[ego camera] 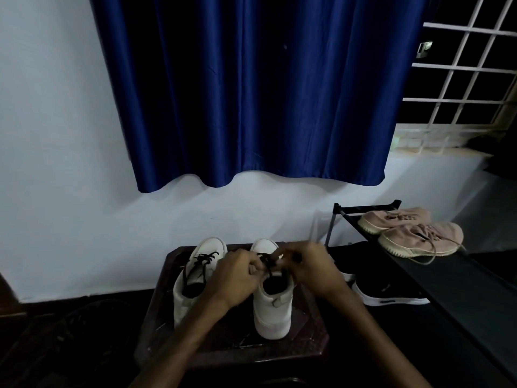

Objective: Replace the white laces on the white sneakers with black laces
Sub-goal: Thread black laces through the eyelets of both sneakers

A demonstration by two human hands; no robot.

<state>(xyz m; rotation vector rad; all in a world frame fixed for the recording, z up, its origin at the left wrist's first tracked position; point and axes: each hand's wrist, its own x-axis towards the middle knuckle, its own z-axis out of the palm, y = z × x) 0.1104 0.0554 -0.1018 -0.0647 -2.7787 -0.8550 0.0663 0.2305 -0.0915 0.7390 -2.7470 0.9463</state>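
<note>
Two white sneakers stand side by side, toes away from me, on a dark wooden stool [303, 336]. The left sneaker [193, 287] carries a black lace tied over its tongue. Above the right sneaker [272, 309], my left hand [237, 273] and my right hand [310, 266] meet over the tongue. Both pinch strands of the black lace [269, 265] with curled fingers. The eyelets of the right sneaker are hidden under my hands.
A black shoe rack [447, 278] on the right holds a pair of pink sneakers [414, 233]; a black shoe with a white sole [389, 295] lies beneath. A blue curtain [251, 93] hangs on the wall behind, beside a barred window [461, 79].
</note>
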